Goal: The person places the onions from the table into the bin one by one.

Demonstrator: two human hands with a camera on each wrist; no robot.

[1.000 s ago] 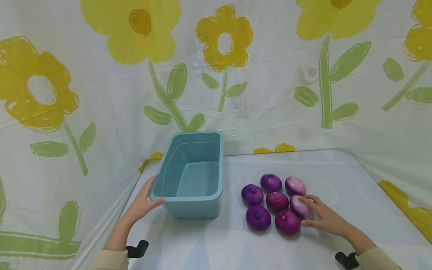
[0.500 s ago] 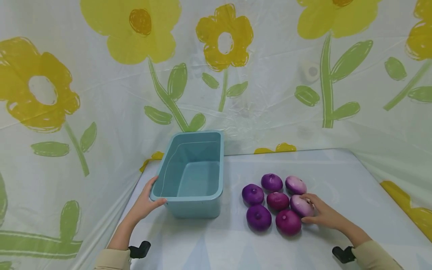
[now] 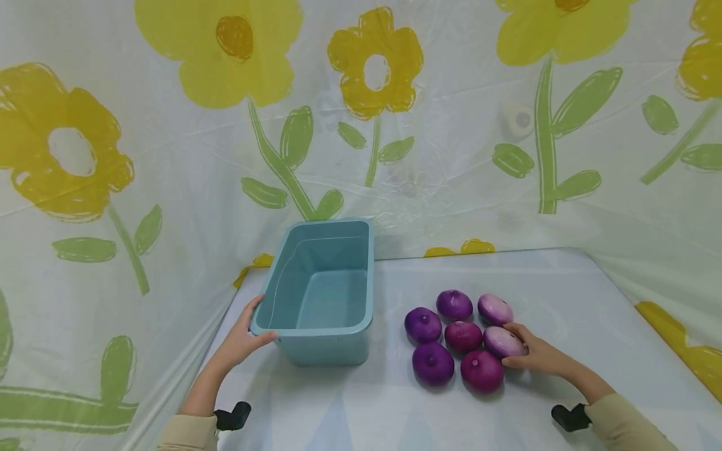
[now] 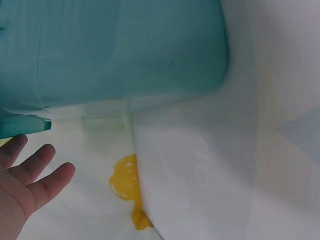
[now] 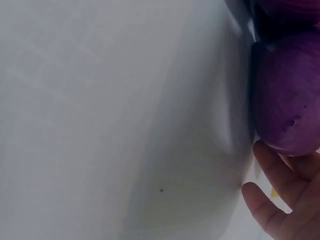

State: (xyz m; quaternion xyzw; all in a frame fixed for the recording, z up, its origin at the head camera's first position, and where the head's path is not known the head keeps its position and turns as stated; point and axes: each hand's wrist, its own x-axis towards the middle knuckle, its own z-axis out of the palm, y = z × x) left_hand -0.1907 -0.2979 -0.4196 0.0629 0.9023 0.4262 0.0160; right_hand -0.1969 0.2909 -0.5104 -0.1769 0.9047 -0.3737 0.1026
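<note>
My left hand [image 3: 241,341] holds the near left corner of a light blue plastic bin [image 3: 338,347], thumb at the front rim and fingers along the left side. In the left wrist view, the outer fingers [image 4: 52,180] spread beneath the bin's rim [image 4: 25,125]; the thumb is out of sight there. On the table's right, my right hand [image 3: 538,357] grips a pale purple-and-white onion [image 3: 501,340], thumb on the near side and fingers on the far side. Seen from the right wrist, fingers [image 5: 275,170] touch the end of a purple onion [image 5: 287,95].
Several other purple onions sit close around the held one, among them a magenta onion [image 3: 482,373], a dark purple onion [image 3: 432,364] and a pale onion [image 3: 495,309]. The white table [image 3: 383,413] meets a flower-printed curtain [image 3: 440,156] behind and at the sides.
The right hand has closed in around the pale onion, which has turned slightly and shifted a little to the right. The left hand stays at the bin's corner.
</note>
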